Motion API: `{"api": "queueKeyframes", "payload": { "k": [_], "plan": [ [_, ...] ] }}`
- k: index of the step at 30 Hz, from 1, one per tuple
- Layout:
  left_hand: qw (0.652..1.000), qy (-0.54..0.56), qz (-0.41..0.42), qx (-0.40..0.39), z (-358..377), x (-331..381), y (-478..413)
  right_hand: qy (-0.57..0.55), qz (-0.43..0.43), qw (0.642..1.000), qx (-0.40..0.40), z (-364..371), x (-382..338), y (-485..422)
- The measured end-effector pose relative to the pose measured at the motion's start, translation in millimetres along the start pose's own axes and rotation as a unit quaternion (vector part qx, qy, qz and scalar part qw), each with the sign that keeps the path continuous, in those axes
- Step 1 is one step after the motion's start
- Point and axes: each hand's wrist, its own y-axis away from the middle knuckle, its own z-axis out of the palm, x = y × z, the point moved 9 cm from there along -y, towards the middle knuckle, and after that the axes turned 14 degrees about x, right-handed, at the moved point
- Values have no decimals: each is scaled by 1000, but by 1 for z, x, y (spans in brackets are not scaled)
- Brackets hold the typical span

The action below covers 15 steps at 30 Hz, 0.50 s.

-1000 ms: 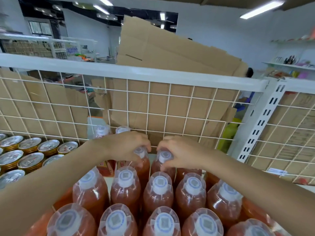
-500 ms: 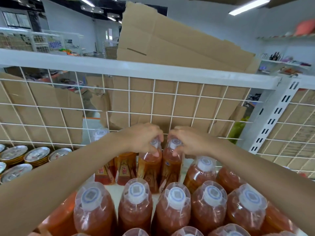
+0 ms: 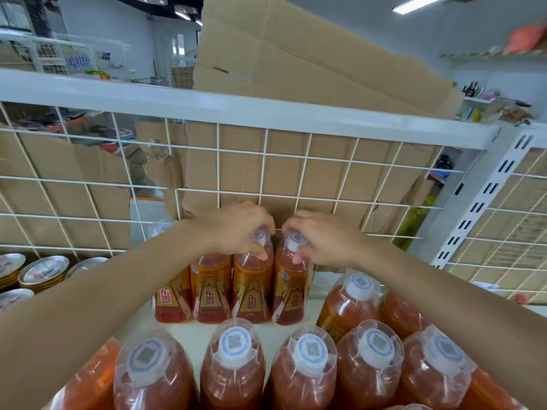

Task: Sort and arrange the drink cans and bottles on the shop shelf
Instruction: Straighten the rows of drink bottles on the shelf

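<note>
Cardboard (image 3: 296, 173) behind wire grid (image 3: 219, 161) backing my four-bottle back row, left hand (image 3: 236, 229) closed on third bottle (image 3: 251, 279), right hand (image 3: 322, 238) closed on fourth bottle (image 3: 291, 285), five cans (image 3: 44, 272) left.

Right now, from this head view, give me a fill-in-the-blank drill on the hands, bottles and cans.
1. The left hand and the right hand each grip one bottle by its ____.
2. The back row against the wire grid holds ____ labelled bottles.
3. The cans stand to the ____ of the bottles.

Missing words: cap; four; left
</note>
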Motion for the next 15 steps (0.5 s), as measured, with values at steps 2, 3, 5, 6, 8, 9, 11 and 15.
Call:
{"api": "queueKeyframes", "payload": {
  "k": [2,3,5,6,8,9,11,15],
  "plan": [
    [1000,3,-1,-2,0,0,0,-6,5,1000,-2,0,1,-1],
    [1000,4,-1,-3,0,0,1,-9,8,1000,-3,1,1,-2],
    [1000,7,1,-4,1,1,1,-10,15,1000,-3,2,4,-2],
    [1000,6,2,-6,1,2,1,-9,19,1000,-3,2,6,-1],
    [1000,-2,3,-7,2,3,2,-13,25,1000,-3,4,8,1],
    [1000,-6,5,-4,2,4,2,-15,25,1000,-2,4,8,1],
    [1000,-16,9,1,2,5,4,-19,26,999,-2,5,8,3],
    [998,-51,21,2,2,10,9,-28,33,999,2,3,6,7]
  ]
}}
